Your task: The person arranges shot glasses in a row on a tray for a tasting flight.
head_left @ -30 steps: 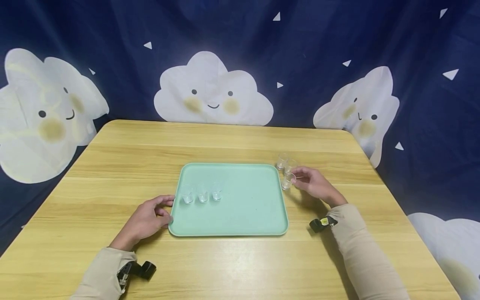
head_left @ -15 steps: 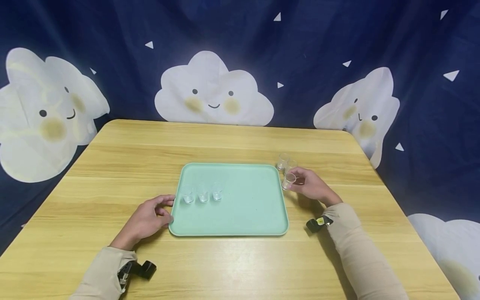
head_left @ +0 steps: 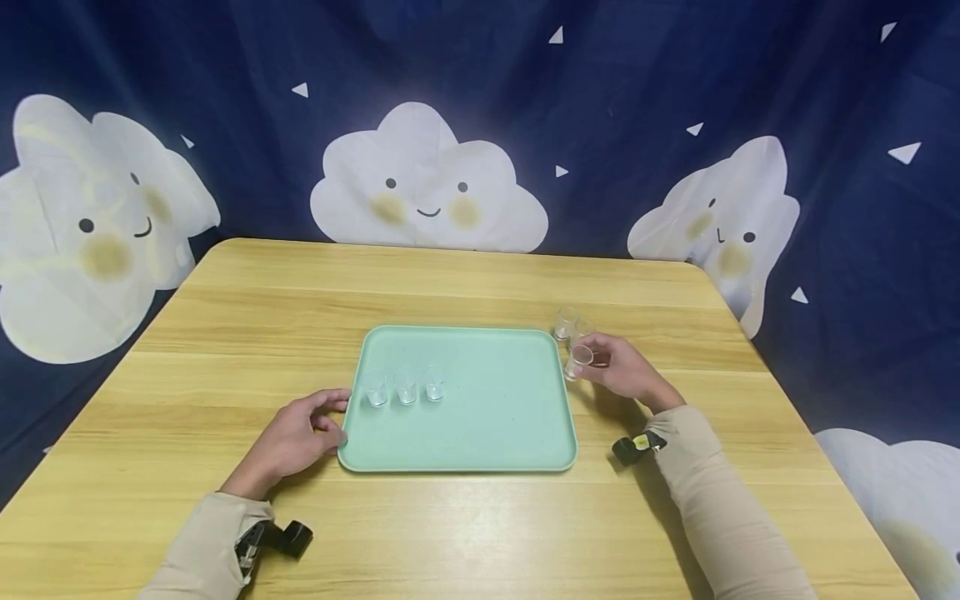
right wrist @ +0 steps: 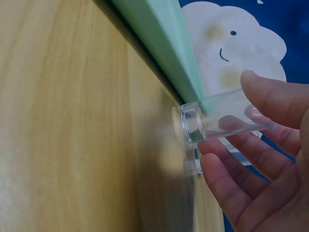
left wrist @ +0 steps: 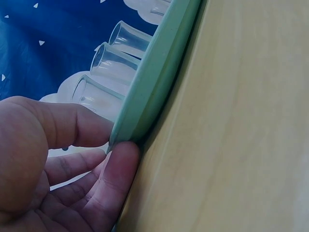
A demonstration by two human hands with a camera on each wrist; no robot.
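A pale green tray lies on the table, with three small clear shot glasses standing in a row on its left part. My left hand rests its fingertips and thumb against the tray's left rim; its fingers look slightly bent and do not wrap round the rim. Beside the tray's right edge, my right hand holds another shot glass between thumb and fingers. Whether its base touches the table, I cannot tell. Just behind this hand stand two more glasses, one partly hidden by the fingers.
The wooden table extends all round the tray. Behind it hangs a dark blue curtain with white clouds and triangles. Both wrists carry a small black camera.
My right hand has shifted slightly left, and its thumb and fingers have come round the nearest glass on the right. My left hand and the tray have stayed put.
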